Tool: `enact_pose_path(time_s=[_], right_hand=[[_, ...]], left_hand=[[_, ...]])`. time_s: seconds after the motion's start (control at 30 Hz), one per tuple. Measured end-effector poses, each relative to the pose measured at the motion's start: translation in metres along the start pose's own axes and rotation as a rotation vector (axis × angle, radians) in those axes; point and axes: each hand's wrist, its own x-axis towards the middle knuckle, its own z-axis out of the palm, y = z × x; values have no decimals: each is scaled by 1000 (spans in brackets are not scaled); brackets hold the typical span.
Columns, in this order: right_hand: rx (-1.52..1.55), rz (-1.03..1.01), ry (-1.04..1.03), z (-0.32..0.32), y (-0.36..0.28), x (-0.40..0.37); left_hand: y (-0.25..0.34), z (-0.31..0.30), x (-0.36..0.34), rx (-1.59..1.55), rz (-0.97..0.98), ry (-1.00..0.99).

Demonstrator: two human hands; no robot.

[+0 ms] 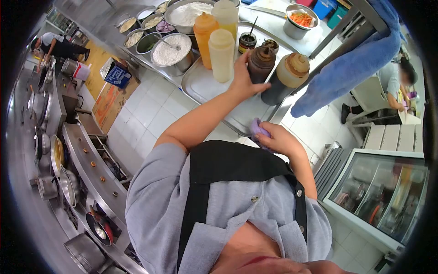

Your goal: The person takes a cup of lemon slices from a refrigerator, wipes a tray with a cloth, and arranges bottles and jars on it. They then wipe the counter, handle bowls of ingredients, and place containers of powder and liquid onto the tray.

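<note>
My left hand (242, 78) is wrapped round the side of a dark brown squeeze bottle (261, 65) on a metal tray (198, 81). My right hand (273, 136) grips a purple cloth (258, 131) at the tray's near edge. Right of the brown bottle stands a larger bottle (292, 73) with dark liquid low in it and a tan cap. To the left are an orange bottle (206, 39), a pale bottle (221, 57) and a yellowish one (226, 16) behind. A small dark jar (247, 43) with a stick in it stands behind the brown bottle.
Bowls of white powder (172, 52) and chopped food stand at the back left, a pot of orange strips (301, 23) at the back right. A blue towel (351, 68) hangs at right. Stoves (86, 150) line the left; two other people are farther off, one each side.
</note>
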Motion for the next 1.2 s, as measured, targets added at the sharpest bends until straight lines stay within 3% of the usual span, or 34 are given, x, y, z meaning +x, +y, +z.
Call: enact_pose_path(time_s=[0.1,0.17,0.23,0.27,0.43,0.47,0.57,0.67,0.77,0.93,1.1,1.2], right_hand=[[30,-162,41,-2,7,16],[183,-224,67,2,-3,34],[363,-191,136,11,-19,62],[430,-116,150,11,-37,74],[262,-262,829,30,-57,175],[198,-280,958,32,-55,189],[276,-340,882,24,-78,201],[339,-73,876,20,-91,194],[240,-49,1005,31,-97,185],[269,55,1076,58,-106,157],[217,57,1104,57,-102,148],[102,-69,1171,62,-88,151]], left_hand=[[-1,-38,-20,128,224,107],[-22,-72,-11,245,339,302],[-39,-110,20,204,33,407],[-43,-125,36,130,-4,331],[-63,-155,101,-319,-115,-122],[-64,-155,106,-290,-151,-187],[-70,-156,114,-305,-132,-272],[-72,-162,118,-275,-134,-297],[-76,-161,108,-192,-20,-342],[-56,-164,82,-337,-64,-356],[-53,-161,67,-359,-42,-308],[-53,-157,72,-437,-47,-200]])
